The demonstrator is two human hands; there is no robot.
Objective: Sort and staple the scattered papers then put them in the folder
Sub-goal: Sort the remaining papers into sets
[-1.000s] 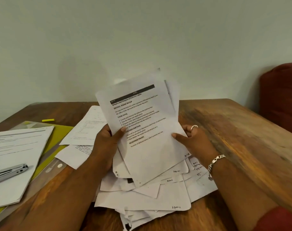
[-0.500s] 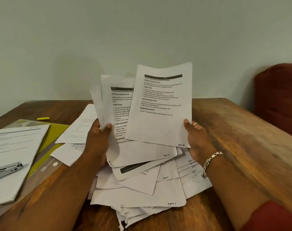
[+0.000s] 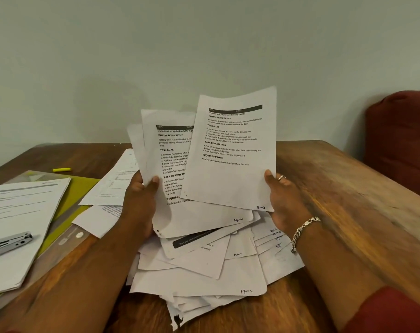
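Observation:
My right hand pinches a single printed sheet by its lower right edge and holds it upright in front of me. My left hand grips a small bundle of printed sheets, also upright, just left of and partly behind that sheet. Below both hands a loose heap of scattered papers lies on the wooden table. At the left a yellow-green folder with a clear cover lies flat. A stack of papers rests on it, with a silver stapler on top.
A yellow highlighter lies near the table's far left edge. More sheets lie between the folder and my left hand. A dark red cushion stands past the table's right edge. A plain wall rises behind the table.
My right hand has drawn the top sheet off the bundle and moved it to the right, while my left hand keeps the remaining sheets. Both are held higher and more upright.

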